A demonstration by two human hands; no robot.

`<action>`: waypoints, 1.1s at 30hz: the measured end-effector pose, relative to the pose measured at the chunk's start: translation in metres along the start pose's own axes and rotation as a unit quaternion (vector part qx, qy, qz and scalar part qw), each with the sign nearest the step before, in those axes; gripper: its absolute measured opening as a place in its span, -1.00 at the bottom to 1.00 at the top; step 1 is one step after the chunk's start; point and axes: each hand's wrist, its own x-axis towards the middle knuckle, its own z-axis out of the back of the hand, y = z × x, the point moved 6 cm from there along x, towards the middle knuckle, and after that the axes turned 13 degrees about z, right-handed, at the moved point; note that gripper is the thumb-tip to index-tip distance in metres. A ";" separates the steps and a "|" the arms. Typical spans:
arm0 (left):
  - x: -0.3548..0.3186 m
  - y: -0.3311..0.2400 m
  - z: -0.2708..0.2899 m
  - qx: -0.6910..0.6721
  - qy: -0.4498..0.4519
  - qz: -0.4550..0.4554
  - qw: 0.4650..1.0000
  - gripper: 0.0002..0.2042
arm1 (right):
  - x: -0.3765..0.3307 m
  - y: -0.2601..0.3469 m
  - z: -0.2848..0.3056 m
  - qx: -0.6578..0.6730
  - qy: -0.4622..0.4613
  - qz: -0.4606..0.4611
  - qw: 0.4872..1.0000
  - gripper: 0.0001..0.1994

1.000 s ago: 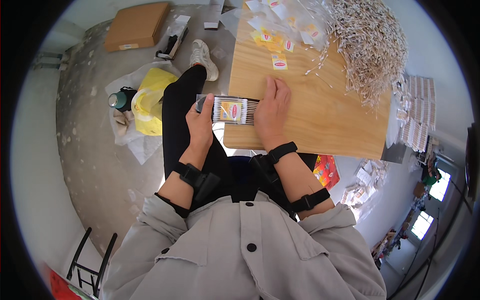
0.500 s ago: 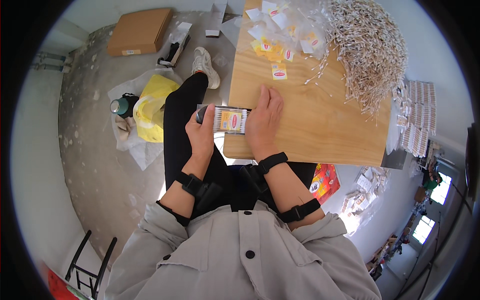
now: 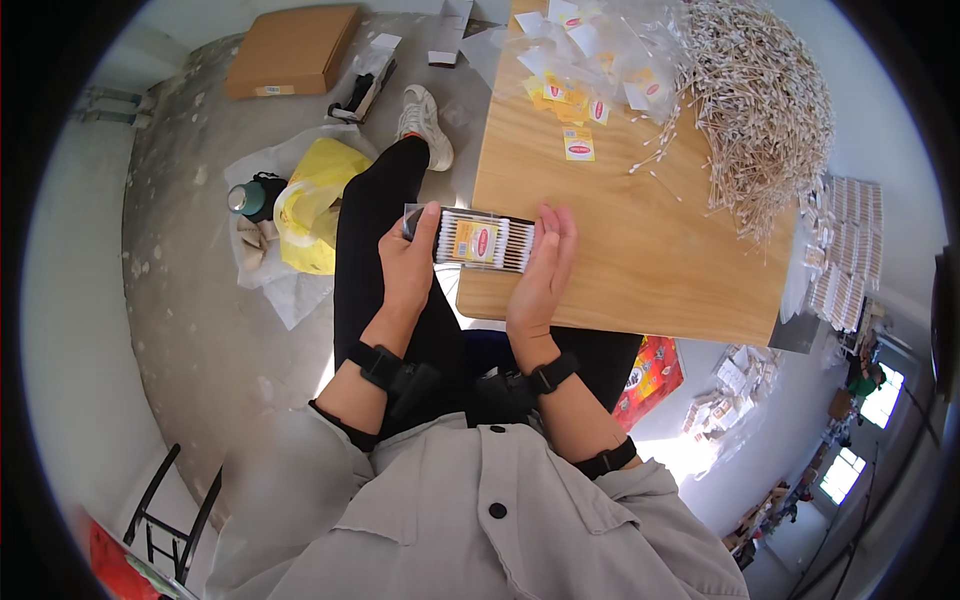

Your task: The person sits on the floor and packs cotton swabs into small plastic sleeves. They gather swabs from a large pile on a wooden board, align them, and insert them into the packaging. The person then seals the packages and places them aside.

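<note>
— Cotton-swab packet (image 3: 483,241), clear, with a yellow label bearing a red oval, sits between both hands at the table's (image 3: 640,270) near left corner.

— And each grip?

— The left hand (image 3: 408,268) clasps the packet's left end, thumb on top. The right hand (image 3: 545,268) presses flat against the right end, fingers straight, not curled round it.

— Other packages?

— Small yellow-and-red labels and clear bags (image 3: 590,70) lie at twelve o'clock; a loose swab heap (image 3: 760,110) at two o'clock; a yellow plastic bag (image 3: 310,205) on the floor at nine; a cardboard box (image 3: 290,50) at eleven.

— Room to move?

— Bare wood spreads right of the hands.
</note>
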 end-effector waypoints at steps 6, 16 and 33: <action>-0.003 -0.003 -0.003 0.010 -0.014 -0.042 0.999 -0.73 | -0.001 0.006 -0.011 -0.042 0.034 0.023 0.998 -0.56; -0.002 -0.002 0.000 0.050 -0.036 -0.070 0.996 -0.70 | -0.007 0.015 -0.034 -0.061 0.062 0.020 0.996 -0.57; -0.003 -0.020 0.024 0.101 -0.064 -0.102 0.988 -0.73 | 0.063 -0.012 0.065 -0.166 0.018 -0.014 0.986 -0.60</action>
